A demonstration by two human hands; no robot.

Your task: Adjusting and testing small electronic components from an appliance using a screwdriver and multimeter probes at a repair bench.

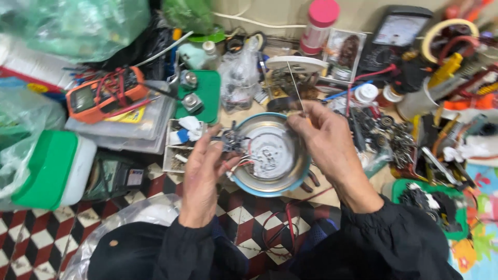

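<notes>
Cluttered workbench: orange multimeter (106, 96), pink-capped bottle (317, 26) behind round heating plate (271, 154)

1. Checkered floor (36, 241) in red, white and black.
2. Pale wall (270, 10) along the top, a white cable (259, 23) running across it.
3. Colourful mat (480, 228) at the right edge.
4. Even, soft light, no hard shadows.

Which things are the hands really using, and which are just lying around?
In use:
round metal plate
small wired part, in left hand
thin wire, pinched by right hand

Lying about:
orange meter
pink-capped bottle
green-lidded tub
tape roll
</notes>
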